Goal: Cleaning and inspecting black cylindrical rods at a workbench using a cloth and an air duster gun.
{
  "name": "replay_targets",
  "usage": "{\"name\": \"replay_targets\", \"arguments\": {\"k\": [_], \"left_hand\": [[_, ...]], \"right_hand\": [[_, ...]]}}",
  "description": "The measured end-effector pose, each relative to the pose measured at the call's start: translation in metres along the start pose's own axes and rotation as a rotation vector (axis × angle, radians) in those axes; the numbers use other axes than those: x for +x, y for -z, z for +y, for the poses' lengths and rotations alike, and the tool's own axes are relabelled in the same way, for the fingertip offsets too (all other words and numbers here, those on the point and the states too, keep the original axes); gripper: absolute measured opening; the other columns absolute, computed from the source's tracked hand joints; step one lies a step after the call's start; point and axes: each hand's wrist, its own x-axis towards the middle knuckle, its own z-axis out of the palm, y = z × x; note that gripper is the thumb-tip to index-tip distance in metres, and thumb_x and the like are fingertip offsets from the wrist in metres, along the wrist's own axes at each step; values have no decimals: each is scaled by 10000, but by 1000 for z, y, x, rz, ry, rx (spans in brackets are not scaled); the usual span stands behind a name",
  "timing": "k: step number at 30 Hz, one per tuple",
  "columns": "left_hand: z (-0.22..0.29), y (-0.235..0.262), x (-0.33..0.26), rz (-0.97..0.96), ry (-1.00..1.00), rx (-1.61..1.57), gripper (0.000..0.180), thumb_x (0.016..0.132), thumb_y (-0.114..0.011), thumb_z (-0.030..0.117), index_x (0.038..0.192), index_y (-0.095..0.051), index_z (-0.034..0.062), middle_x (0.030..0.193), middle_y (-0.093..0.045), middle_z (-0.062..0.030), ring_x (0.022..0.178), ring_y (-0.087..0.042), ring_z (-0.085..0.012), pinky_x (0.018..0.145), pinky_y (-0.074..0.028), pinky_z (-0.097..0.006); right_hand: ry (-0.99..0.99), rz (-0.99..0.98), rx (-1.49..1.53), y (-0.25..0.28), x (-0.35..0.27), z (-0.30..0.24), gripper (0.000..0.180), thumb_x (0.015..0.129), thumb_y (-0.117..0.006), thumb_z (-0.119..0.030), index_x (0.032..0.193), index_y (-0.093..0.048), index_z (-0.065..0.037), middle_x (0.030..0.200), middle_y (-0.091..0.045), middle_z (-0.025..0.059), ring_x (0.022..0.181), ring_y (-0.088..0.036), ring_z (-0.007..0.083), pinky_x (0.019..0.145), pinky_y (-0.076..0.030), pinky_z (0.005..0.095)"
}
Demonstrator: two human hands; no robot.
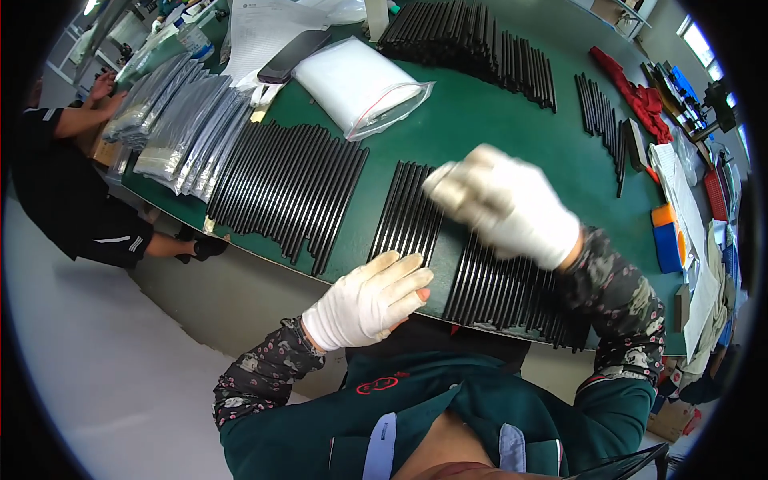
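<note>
My left hand [373, 298], in a white glove with a torn fingertip, lies with fingers stretched out at the near ends of a narrow row of thin black rods [404, 220]. Its fingers are nearly flat, and no object shows in them. My right hand [504, 204], also gloved in white, is over the far end of that row and partly over another row of black rods [504, 280]. Its fingers are curled and blurred by motion; whatever they may hold is hidden. A wider row of black rods [288, 188] lies to the left.
More rods [472, 48] lie at the back of the green table [496, 120], beside a white plastic-wrapped packet [356, 84] and a dark phone [294, 56]. Bagged bundles [196, 120] are at left, near another person [72, 176]. Red cloth [636, 92] and tape [668, 238] lie at right.
</note>
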Motion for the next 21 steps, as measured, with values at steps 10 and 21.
{"name": "replay_targets", "arguments": {"k": [10, 21], "left_hand": [[2, -16, -2, 256, 33, 22, 186, 853, -654, 140, 1002, -604, 42, 1132, -625, -85, 1035, -623, -246, 919, -512, -370], [2, -22, -4, 333, 49, 31, 210, 830, -685, 136, 979, -570, 42, 1030, -646, -90, 913, -650, -253, 814, -551, -354]], "right_hand": [[-16, -105, -96, -43, 36, 24, 160, 875, -596, -169, 1030, -606, -128, 851, -569, 37, 763, -639, 187, 654, -584, 342], [305, -181, 74, -64, 39, -16, 148, 828, -629, -156, 966, -601, -112, 798, -533, 61, 612, -612, 185, 517, -547, 294]]}}
